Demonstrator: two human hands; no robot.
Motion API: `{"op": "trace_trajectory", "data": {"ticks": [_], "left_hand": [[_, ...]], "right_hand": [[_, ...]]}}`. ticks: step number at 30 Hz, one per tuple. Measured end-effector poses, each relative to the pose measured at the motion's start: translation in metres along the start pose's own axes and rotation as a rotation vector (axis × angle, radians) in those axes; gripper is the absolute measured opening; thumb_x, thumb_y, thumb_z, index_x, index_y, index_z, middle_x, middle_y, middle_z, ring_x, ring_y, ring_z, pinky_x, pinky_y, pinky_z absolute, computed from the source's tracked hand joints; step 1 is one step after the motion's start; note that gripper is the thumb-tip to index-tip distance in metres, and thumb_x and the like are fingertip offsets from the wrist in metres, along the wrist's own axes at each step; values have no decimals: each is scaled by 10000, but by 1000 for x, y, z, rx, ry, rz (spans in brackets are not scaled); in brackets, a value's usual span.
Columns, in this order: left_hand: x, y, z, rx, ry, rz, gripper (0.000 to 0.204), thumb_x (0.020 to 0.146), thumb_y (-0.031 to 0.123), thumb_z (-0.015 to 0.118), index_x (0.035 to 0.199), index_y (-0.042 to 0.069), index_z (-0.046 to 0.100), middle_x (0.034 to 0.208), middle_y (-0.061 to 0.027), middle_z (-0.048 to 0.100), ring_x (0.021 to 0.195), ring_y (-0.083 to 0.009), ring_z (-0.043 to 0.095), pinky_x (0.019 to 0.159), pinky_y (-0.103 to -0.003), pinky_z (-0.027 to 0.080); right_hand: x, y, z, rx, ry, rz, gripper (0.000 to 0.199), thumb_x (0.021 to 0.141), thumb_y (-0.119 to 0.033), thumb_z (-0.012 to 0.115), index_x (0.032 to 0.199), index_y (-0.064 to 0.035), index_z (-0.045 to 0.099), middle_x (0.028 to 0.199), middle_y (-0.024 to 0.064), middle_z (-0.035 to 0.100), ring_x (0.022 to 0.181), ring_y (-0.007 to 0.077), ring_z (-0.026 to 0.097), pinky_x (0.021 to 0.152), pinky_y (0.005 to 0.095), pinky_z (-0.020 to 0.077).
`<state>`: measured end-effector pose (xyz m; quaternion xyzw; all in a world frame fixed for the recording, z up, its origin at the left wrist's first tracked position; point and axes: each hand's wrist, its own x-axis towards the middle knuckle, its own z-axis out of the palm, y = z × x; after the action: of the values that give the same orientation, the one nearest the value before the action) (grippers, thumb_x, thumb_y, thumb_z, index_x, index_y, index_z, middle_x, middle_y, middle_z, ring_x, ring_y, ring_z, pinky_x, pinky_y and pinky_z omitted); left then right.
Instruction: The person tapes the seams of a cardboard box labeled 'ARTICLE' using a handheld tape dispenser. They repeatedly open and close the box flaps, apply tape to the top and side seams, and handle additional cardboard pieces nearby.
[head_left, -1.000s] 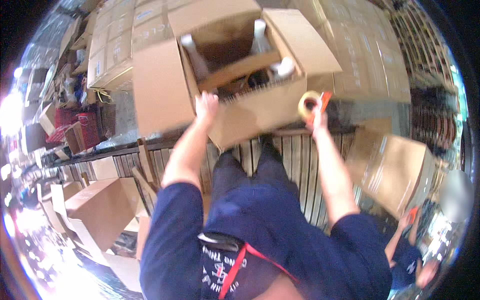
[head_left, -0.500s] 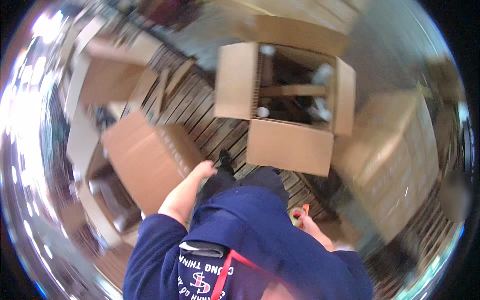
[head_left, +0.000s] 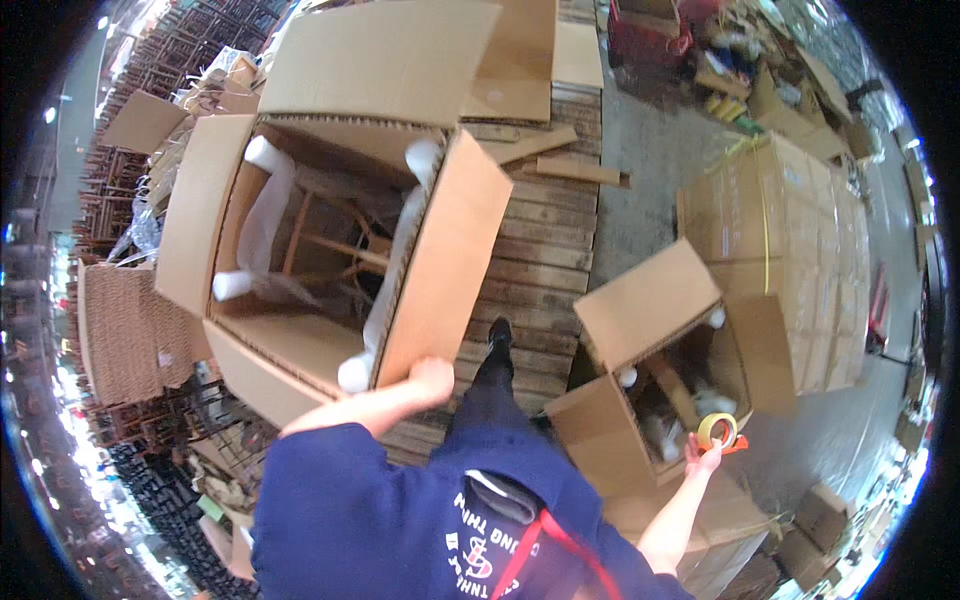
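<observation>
A large open carton [head_left: 260, 360] stands at the left, with a wooden chair-like frame [head_left: 345, 250] inside it and white foam rolls [head_left: 265, 155] at its corners. My left hand [head_left: 432, 382] is closed at the near corner of the carton's right flap [head_left: 445, 265], its fingertips mostly hidden. My right hand [head_left: 703, 458] grips an orange tape dispenser [head_left: 738, 443] carrying a roll of yellowish tape [head_left: 717, 430]. Beneath that hand sits a smaller open carton [head_left: 650, 320], holding wooden parts [head_left: 672, 388] and white padding.
Slatted wooden boards [head_left: 540, 240] lie underfoot, with loose wood strips [head_left: 580, 170] farther ahead. Strapped stacked cartons [head_left: 770, 220] stand at the right. Several brown frames [head_left: 120, 190] are piled at the far left. A red cart [head_left: 650, 35] is at the back.
My view has swung left, bringing the large carton in front of me. My left hand has come to its flap. My right hand has moved outward and up with the tape dispenser.
</observation>
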<state>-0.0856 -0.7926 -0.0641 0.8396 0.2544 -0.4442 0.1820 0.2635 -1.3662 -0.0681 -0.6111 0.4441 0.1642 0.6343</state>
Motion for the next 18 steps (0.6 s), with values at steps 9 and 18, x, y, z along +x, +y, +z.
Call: {"op": "trace_trajectory", "data": {"ticks": [9, 18], "left_hand": [[80, 6, -6, -970, -64, -102, 538, 1038, 388, 699, 1376, -25, 765, 1379, -277, 763, 1333, -415, 724, 1142, -514, 563], [138, 10, -163, -1337, 79, 299, 515, 1092, 360, 742, 1473, 17, 691, 1353, -160, 793, 1284, -252, 732, 1129, -415, 559]], "right_hand": [[-126, 58, 405, -271, -1094, 6, 490, 1032, -192, 681, 1483, -60, 541, 1296, 57, 645, 1246, 246, 674, 1031, 562, 630], [-158, 23, 603, -186, -1482, 310, 569, 1051, -272, 712, 1530, -19, 537, 1384, 125, 696, 1334, 273, 664, 1192, 474, 497]]}}
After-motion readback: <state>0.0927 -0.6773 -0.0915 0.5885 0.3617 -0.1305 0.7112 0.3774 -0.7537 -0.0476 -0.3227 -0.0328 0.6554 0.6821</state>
